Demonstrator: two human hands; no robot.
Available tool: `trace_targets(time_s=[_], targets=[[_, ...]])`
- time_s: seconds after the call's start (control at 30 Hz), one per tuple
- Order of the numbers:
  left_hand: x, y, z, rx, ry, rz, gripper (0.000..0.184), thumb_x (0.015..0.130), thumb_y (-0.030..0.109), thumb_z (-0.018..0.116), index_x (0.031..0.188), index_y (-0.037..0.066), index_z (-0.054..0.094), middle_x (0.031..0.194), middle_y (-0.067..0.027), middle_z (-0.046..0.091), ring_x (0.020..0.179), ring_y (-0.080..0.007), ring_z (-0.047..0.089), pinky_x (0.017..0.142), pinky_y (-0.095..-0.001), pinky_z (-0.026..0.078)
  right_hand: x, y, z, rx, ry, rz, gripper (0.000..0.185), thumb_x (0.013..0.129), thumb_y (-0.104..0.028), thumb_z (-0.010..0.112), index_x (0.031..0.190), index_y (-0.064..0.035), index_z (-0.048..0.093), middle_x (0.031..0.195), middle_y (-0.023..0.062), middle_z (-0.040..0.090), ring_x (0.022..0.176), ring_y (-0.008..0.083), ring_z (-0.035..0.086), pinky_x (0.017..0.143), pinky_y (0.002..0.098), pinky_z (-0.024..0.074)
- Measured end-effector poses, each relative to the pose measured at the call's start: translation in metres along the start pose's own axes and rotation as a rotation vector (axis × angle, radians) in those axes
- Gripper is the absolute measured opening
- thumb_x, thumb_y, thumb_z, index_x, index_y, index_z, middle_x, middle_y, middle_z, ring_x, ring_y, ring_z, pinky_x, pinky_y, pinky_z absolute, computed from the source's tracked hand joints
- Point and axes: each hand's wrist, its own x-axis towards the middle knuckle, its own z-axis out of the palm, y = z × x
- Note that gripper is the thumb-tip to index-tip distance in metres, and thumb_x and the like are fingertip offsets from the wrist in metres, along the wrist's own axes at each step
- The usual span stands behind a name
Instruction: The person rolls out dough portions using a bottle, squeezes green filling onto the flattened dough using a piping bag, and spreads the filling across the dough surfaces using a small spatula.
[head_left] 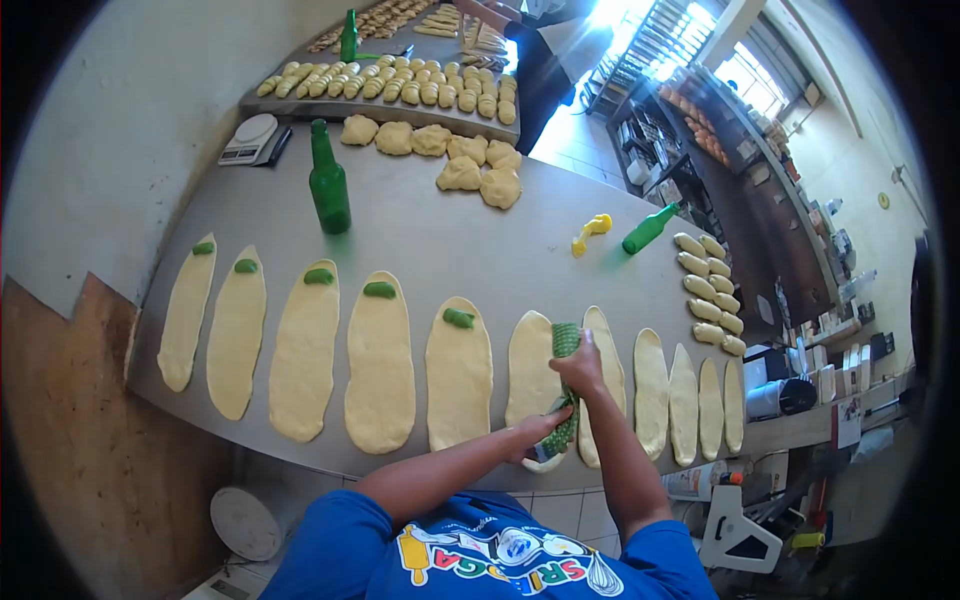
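Both of my hands grip a green bag with a pale printed pattern (566, 338), twisted between them. My right hand (583, 366) is closed around its upper part. Lower down, my left hand (540, 432) is closed on the bottom part. The bag hangs over a long flat strip of dough (528, 355) and partly hides it. To the left, another dough strip (458, 385) carries a lump of green filling (459, 318) near its far end. Several more strips farther left have similar lumps. On the right, plain dough strips (651, 395) lie side by side.
Green bottles (328, 185) stand or lie on the metal table (420, 225), near a yellow item (591, 234). Dough balls (431, 139), rolled pieces (712, 290) and a scale (254, 138) sit around its edges. Another person (550, 75) stands beyond, by a second table.
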Motion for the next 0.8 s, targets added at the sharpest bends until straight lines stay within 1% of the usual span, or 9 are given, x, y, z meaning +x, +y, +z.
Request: trace_targets(time_s=[0.07,0.1,0.23,0.43,0.57,0.6,0.73,0.8], targets=[[0.013,-0.001,0.005,-0.042,-0.029,-0.020,0.054,0.094,0.058,0.054,0.107,0.006,0.065,0.092,-0.0060,0.068,0.074,-0.0129,0.063,0.064,-0.0253,0.047,0.005,-0.003,0.007,-0.524,0.003,-0.073,0.058,0.067,-0.012,0.076,0.115,-0.0005,0.045,0.086,0.0185,0.066,0.071,0.0336,0.066,0.060,0.0420,0.0535],[0.017,0.000,0.007,-0.043,-0.024,-0.020,0.054,0.094,0.058,0.054,0.107,0.006,0.065,0.092,-0.0060,0.068,0.074,-0.0129,0.063,0.064,-0.0253,0.047,0.007,-0.002,0.009,-0.521,-0.001,-0.075,0.058,0.067,-0.012,0.076,0.115,-0.0005,0.045,0.086,0.0185,0.066,0.071,0.0336,0.066,0.060,0.0420,0.0535],[0.027,0.003,0.007,-0.024,0.073,-0.012,0.053,0.094,0.057,0.054,0.105,0.006,0.065,0.091,-0.0056,0.067,0.075,-0.0134,0.064,0.064,-0.0252,0.047,0.016,0.001,0.016,-0.586,-0.014,-0.121,0.052,0.069,-0.015,0.072,0.114,-0.0007,0.049,0.088,0.0223,0.067,0.078,0.0443,0.065,0.069,0.0504,0.0526],[0.043,0.006,0.002,-0.056,0.107,-0.011,0.050,0.094,0.055,0.055,0.105,0.007,0.066,0.091,-0.0052,0.067,0.075,-0.0130,0.064,0.065,-0.0249,0.047,0.038,0.009,0.019,-0.613,-0.105,-0.162,0.044,0.071,-0.016,0.070,0.110,-0.0020,0.055,0.088,0.0210,0.068,0.080,0.0436,0.066,0.070,0.0501,0.0529],[0.047,0.012,0.007,-0.072,0.116,0.025,0.050,0.094,0.055,0.056,0.105,0.007,0.066,0.091,-0.0045,0.067,0.074,-0.0129,0.063,0.065,-0.0249,0.047,0.043,0.008,0.012,-0.631,-0.055,-0.080,0.036,0.072,-0.018,0.069,0.103,-0.0028,0.059,0.087,0.0192,0.069,0.080,0.0432,0.066,0.070,0.0500,0.0533],[0.050,0.011,0.007,-0.072,0.115,0.023,0.050,0.094,0.055,0.056,0.105,0.007,0.066,0.091,-0.0045,0.067,0.074,-0.0129,0.063,0.065,-0.0249,0.047,0.044,0.011,0.011,-0.631,-0.055,-0.078,0.036,0.072,-0.018,0.069,0.103,-0.0028,0.059,0.087,0.0192,0.069,0.080,0.0432,0.066,0.070,0.0500,0.0533],[0.060,0.006,0.005,-0.077,0.079,0.013,0.046,0.092,0.051,0.059,0.108,0.008,0.066,0.094,-0.0032,0.067,0.077,-0.0123,0.061,0.066,-0.0248,0.047,0.053,0.035,0.012,-0.798,-0.032,-0.100,0.036,0.073,-0.020,0.069,0.103,-0.0032,0.060,0.088,0.0187,0.069,0.080,0.0408,0.067,0.070,0.0483,0.0543],[0.054,0.008,0.013,-0.054,0.060,0.028,0.044,0.092,0.049,0.059,0.108,0.009,0.066,0.095,-0.0032,0.067,0.078,-0.0122,0.061,0.066,-0.0249,0.047,0.051,0.037,-0.006,-0.795,-0.035,-0.071,0.036,0.073,-0.021,0.069,0.104,-0.0034,0.061,0.089,0.0187,0.069,0.080,0.0402,0.067,0.070,0.0479,0.0545]])
